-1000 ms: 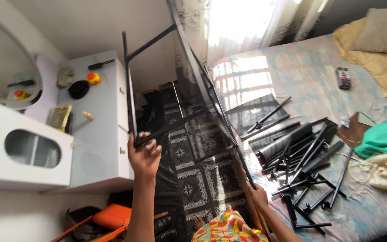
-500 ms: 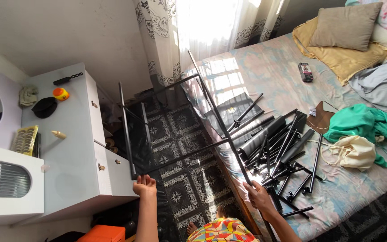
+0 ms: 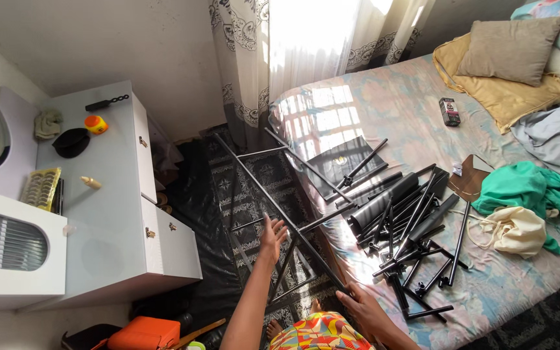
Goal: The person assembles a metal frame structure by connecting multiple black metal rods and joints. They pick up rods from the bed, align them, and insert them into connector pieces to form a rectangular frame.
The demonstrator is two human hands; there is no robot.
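Bedroom floor: left hand point(image 3: 272, 236) open by black frame point(image 3: 280, 214); right hand point(image 3: 364, 310) gripping it.

Sunlit curtains point(image 3: 306, 58), white dresser point(image 3: 108, 214), bed point(image 3: 409, 110), patterned floor point(image 3: 254, 194).

Dresser: white dresser point(image 3: 118, 214) at the left; black hat point(image 3: 71, 142), orange ball point(image 3: 96, 124) and yellow tray point(image 3: 39, 188) on top
Bed: patterned bedspread point(image 3: 396, 104); grey pillow point(image 3: 512, 46) over a yellow one; green cloth point(image 3: 529, 188); cream bag point(image 3: 518, 230)
Window: patterned curtain point(image 3: 241, 58)
Floor: orange case point(image 3: 144, 334)
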